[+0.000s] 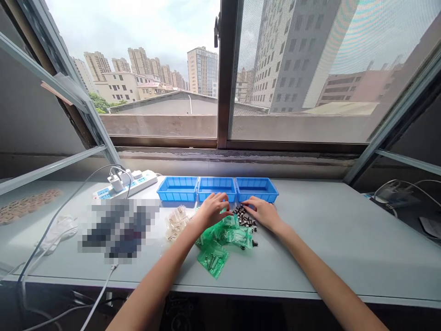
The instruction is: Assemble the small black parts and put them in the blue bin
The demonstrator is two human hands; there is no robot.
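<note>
My left hand [212, 210] hovers over the green plastic bags [215, 241], its fingers curled; whatever they may hold is too small to tell. Small dark metallic pieces [245, 218] lie in a pile between my two hands. At the right side of that pile, my right hand [263, 212] rests with its fingertips at the pieces; whether it grips one is unclear. Clear bags with pale pieces [177, 223] are left of the green ones. Behind the hands stand three blue trays in a row: left [177, 198], middle [204, 196] and right [271, 195].
A white power strip [144, 181] with plugs and cables stands at the back left. A blurred dark item [129, 234], a white crumpled cloth [60, 232] and brown pieces [29, 206] lie left. Metal frame bars flank the table [320, 239] before the window.
</note>
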